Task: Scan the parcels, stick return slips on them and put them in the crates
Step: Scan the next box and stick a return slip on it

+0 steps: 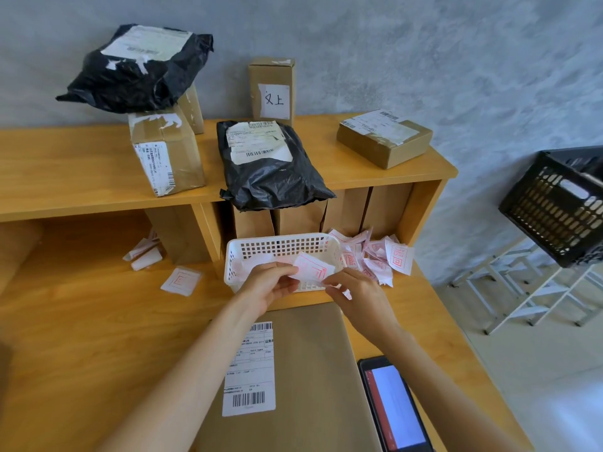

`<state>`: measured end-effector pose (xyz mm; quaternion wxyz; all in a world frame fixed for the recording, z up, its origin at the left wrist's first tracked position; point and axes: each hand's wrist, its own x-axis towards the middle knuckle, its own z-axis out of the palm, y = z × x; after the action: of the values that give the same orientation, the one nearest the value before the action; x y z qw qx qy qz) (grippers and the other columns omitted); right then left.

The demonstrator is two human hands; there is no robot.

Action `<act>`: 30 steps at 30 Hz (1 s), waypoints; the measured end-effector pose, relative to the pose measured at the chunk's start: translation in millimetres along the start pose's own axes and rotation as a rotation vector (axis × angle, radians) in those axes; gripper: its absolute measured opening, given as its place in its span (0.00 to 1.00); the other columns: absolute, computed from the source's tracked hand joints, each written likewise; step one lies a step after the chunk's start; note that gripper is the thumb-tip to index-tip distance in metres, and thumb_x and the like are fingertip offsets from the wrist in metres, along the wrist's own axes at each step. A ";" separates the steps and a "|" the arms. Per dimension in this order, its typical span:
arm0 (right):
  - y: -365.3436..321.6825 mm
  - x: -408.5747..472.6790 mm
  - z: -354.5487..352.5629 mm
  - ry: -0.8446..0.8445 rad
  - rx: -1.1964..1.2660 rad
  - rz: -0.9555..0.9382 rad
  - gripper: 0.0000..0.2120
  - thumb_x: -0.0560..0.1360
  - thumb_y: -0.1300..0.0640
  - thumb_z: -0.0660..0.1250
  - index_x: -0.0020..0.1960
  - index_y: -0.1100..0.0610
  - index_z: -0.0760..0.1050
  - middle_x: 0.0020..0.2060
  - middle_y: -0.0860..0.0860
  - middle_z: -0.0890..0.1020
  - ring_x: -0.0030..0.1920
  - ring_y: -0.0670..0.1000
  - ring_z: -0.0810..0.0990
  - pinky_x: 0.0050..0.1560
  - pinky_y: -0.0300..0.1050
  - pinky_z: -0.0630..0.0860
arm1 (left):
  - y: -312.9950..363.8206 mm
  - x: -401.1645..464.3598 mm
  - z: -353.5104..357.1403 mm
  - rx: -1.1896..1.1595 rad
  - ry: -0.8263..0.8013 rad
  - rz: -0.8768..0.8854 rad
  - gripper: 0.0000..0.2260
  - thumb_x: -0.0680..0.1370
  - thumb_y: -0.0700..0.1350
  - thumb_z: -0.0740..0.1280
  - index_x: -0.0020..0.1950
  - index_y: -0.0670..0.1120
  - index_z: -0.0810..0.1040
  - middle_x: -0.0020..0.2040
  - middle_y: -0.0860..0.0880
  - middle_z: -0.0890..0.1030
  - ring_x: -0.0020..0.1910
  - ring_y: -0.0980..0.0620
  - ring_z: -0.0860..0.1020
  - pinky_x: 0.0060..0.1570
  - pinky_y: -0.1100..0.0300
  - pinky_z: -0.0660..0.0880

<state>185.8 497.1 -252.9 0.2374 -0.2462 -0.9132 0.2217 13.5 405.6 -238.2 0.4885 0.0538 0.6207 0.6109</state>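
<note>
A flat brown parcel (306,363) with a white shipping label lies on the desk right in front of me. Above its far edge, my left hand (272,285) and my right hand (357,296) both pinch one white return slip (315,267) with red print, held over the white plastic basket (248,247). A phone (396,407) with a lit screen lies to the right of the parcel. The black crate (554,207) stands on a white rack at the right.
On the upper shelf (65,177) sit two black mailer bags (270,168), (137,68) and several cardboard boxes (166,154), (385,137). Loose slips (381,256) are heaped right of the basket, and others (181,280) lie to its left.
</note>
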 end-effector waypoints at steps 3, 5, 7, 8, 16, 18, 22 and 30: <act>-4.3 2.4 -3.6 -0.019 0.258 0.234 0.08 0.76 0.54 0.70 0.55 0.51 0.80 0.46 0.44 0.81 0.43 0.44 0.78 0.44 0.40 0.77 | -1.9 -6.4 -0.3 -0.040 0.028 0.043 0.06 0.75 0.33 0.70 0.51 0.37 0.78 0.47 0.40 0.83 0.43 0.48 0.81 0.38 0.61 0.81; -8.5 5.1 -6.6 -0.028 0.448 0.385 0.09 0.76 0.51 0.70 0.56 0.49 0.78 0.47 0.43 0.81 0.45 0.44 0.79 0.46 0.38 0.77 | -3.2 -10.6 -2.2 -0.056 0.048 0.090 0.05 0.74 0.33 0.70 0.49 0.38 0.78 0.49 0.42 0.83 0.45 0.48 0.82 0.40 0.62 0.81; -11.4 7.5 -7.9 -0.009 0.559 0.466 0.11 0.76 0.48 0.68 0.56 0.50 0.77 0.47 0.45 0.82 0.46 0.46 0.80 0.47 0.41 0.78 | -3.8 -13.5 -5.2 -0.061 0.057 0.131 0.05 0.74 0.33 0.71 0.48 0.39 0.79 0.50 0.43 0.84 0.46 0.48 0.83 0.40 0.62 0.81; -13.1 8.3 -8.4 -0.002 0.594 0.492 0.11 0.77 0.47 0.67 0.56 0.51 0.77 0.47 0.46 0.82 0.46 0.47 0.81 0.47 0.42 0.79 | -4.4 -15.2 -6.9 -0.058 0.059 0.140 0.05 0.74 0.34 0.71 0.49 0.39 0.79 0.52 0.43 0.84 0.47 0.48 0.83 0.40 0.62 0.81; -19.8 7.9 -3.1 -0.097 0.686 0.626 0.08 0.78 0.56 0.66 0.45 0.59 0.80 0.40 0.52 0.83 0.41 0.50 0.80 0.43 0.43 0.78 | -25.4 -33.7 -10.7 0.086 0.112 0.194 0.04 0.73 0.34 0.73 0.45 0.38 0.79 0.53 0.43 0.83 0.50 0.46 0.83 0.39 0.62 0.80; -19.8 5.3 -1.8 -0.121 0.668 0.658 0.10 0.79 0.54 0.64 0.44 0.58 0.80 0.39 0.52 0.84 0.41 0.51 0.80 0.44 0.45 0.78 | -32.1 -37.5 -12.0 0.114 0.119 0.193 0.04 0.73 0.34 0.73 0.45 0.38 0.79 0.52 0.44 0.83 0.48 0.48 0.83 0.40 0.61 0.81; -20.7 -0.7 -2.5 -0.158 0.695 0.689 0.16 0.81 0.48 0.60 0.46 0.56 0.80 0.40 0.50 0.84 0.40 0.49 0.81 0.45 0.45 0.78 | -43.4 -43.4 -15.3 0.117 0.131 0.183 0.04 0.73 0.33 0.72 0.43 0.37 0.77 0.52 0.44 0.83 0.50 0.47 0.83 0.41 0.61 0.81; -13.9 -16.7 5.7 -0.293 0.552 0.670 0.08 0.76 0.59 0.69 0.41 0.63 0.78 0.31 0.51 0.81 0.32 0.46 0.77 0.32 0.32 0.72 | -56.5 -55.9 -20.7 0.241 0.106 0.153 0.04 0.76 0.39 0.70 0.44 0.39 0.80 0.44 0.45 0.85 0.43 0.51 0.84 0.40 0.62 0.80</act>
<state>190.7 475.4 -255.6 0.0778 -0.4214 -0.7140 0.5537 58.4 339.9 -258.5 0.3972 0.1267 0.7084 0.5694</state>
